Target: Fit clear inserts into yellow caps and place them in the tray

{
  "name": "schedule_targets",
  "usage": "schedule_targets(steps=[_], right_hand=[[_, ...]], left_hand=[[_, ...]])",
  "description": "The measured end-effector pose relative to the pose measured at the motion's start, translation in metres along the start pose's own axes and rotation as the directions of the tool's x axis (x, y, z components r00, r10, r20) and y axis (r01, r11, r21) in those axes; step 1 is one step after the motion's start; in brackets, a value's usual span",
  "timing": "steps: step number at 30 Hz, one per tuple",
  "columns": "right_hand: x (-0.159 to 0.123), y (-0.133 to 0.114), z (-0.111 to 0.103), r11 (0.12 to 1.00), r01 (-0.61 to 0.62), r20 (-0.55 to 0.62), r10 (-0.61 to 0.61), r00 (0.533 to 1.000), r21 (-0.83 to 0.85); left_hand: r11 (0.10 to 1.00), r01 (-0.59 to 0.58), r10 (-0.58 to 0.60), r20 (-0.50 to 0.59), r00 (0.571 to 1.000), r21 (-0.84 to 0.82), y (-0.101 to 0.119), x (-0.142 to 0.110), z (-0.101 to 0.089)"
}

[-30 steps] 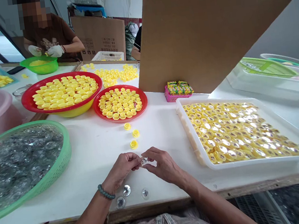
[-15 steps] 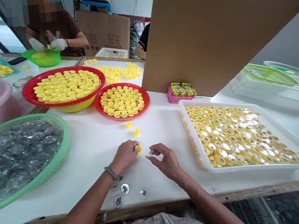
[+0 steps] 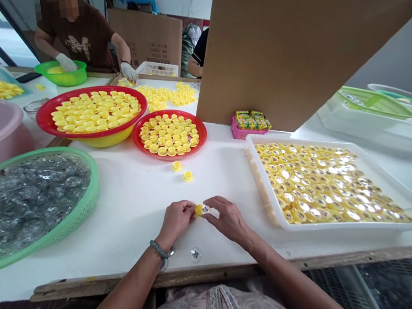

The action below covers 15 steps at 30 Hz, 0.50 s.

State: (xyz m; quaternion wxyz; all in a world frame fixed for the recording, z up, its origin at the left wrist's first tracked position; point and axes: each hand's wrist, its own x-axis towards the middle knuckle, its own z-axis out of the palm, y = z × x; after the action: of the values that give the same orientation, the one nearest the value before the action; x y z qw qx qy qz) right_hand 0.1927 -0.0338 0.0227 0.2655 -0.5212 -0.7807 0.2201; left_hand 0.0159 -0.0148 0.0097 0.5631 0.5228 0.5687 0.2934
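Note:
My left hand (image 3: 177,221) pinches a small yellow cup-shaped plastic piece (image 3: 198,210) just above the white table. From the other side, my right hand (image 3: 229,220) holds a clear round cover (image 3: 205,208) with a dark printed figure between thumb and fingers. Cover and yellow piece meet at the fingertips; whether they are joined I cannot tell. Beyond my hands, two similar pieces, a nearer one (image 3: 187,177) and a farther one (image 3: 176,166), sit on the table. Closer to me lies a loose clear cover (image 3: 195,254), with others partly hidden by my left wrist.
At left stands a green basket (image 3: 94,180) of clear covers. A red plate (image 3: 204,137) and a red basin (image 3: 46,125) bear yellow pieces. A white tray (image 3: 268,202) of covered pieces is at right, below a cardboard panel (image 3: 289,39). Across the table, a gloved co-worker (image 3: 82,39) handles yellow pieces.
My hands have come together: the yellow piece has risen off the table and moved right to meet the cover. The co-worker's hands have separated, one reaching toward the table pieces.

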Motion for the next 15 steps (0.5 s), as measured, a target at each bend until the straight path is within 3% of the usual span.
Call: schedule_targets(steps=[8,15], right_hand=[[0.008,-0.002,0.003,0.995,0.059,0.080,-0.053,0.995,-0.075],[0.008,-0.011,0.005,0.969,-0.050,0.098,0.076,0.992,-0.241]], left_hand=[[0.991,-0.006,0.009,0.016,1.000,-0.135,-0.009,0.002,0.005],[0.987,0.012,-0.009,0.025,1.000,-0.157,-0.012,0.003,0.007]])
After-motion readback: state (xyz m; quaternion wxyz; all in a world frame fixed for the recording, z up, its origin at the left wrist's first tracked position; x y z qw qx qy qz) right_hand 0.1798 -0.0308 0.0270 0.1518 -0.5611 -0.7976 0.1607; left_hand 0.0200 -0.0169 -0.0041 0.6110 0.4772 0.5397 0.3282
